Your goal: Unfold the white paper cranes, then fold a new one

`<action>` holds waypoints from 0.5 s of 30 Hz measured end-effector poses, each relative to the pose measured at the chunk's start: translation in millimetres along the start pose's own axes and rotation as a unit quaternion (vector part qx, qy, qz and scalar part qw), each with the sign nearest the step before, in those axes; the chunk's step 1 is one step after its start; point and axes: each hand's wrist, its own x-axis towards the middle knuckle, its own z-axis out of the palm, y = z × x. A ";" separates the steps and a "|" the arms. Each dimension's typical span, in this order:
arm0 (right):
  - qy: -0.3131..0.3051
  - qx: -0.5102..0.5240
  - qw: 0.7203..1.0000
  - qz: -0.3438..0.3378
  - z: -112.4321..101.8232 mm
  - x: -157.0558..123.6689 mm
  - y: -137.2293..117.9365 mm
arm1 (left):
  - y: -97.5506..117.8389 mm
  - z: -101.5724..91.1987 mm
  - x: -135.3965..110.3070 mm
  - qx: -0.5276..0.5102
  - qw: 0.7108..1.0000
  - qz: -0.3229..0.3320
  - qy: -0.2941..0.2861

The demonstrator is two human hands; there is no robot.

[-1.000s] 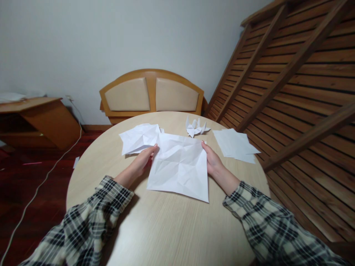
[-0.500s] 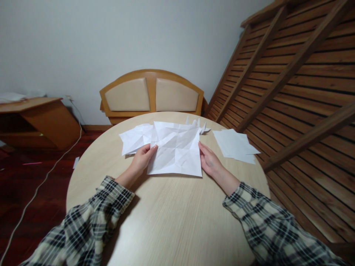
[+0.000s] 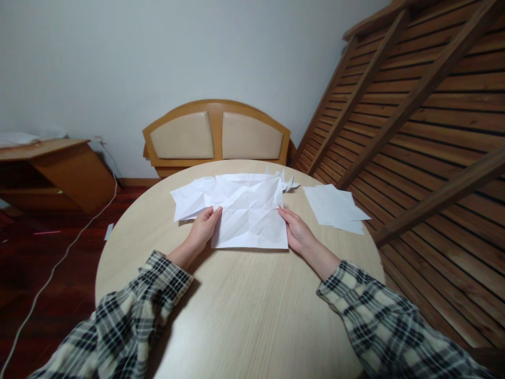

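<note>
A creased white paper sheet [image 3: 249, 210] lies on the round pale wooden table [image 3: 236, 305], its far part laid over another crumpled white sheet [image 3: 189, 199]. My left hand [image 3: 203, 230] grips the creased sheet's left edge with closed fingers. My right hand [image 3: 298, 234] holds its right edge the same way. Behind the sheet, the tips of small folded white paper figures [image 3: 288, 181] stick up.
A stack of flat white sheets [image 3: 334, 208] lies at the table's right side. A wooden chair with tan padding [image 3: 216, 136] stands beyond the table. A slatted wooden frame [image 3: 414, 116] leans at the right. A wooden desk [image 3: 51, 168] and a white cable [image 3: 59, 263] are at the left.
Both hands lifted the creased sheet's far edge, swung it away from me and laid it down farther back, over the crumpled sheet and most of the folded figures.
</note>
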 end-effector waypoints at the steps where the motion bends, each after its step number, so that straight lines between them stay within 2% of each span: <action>1: 0.006 0.002 1.000 -0.001 -0.4 0.5 0.3 | -0.2 -0.1 0.1 0.002 1.000 -0.002 -0.001; 5: 0.055 0.021 0.998 0.000 -4.6 4.8 1.1 | -0.7 -0.8 0.1 0.017 1.000 0.006 -0.004; 10: 0.092 0.044 0.995 -0.010 -7.0 9.1 -0.2 | -2.4 1.5 -1.6 0.035 0.997 0.013 -0.070; 12: 0.105 0.046 0.993 -0.022 -4.7 8.5 -1.0 | -2.5 0.9 0.5 0.023 0.997 0.050 -0.061; 15: 0.108 0.043 0.993 -0.009 0.3 4.8 -3.6 | -0.2 -7.2 8.8 -0.007 0.995 0.099 -0.001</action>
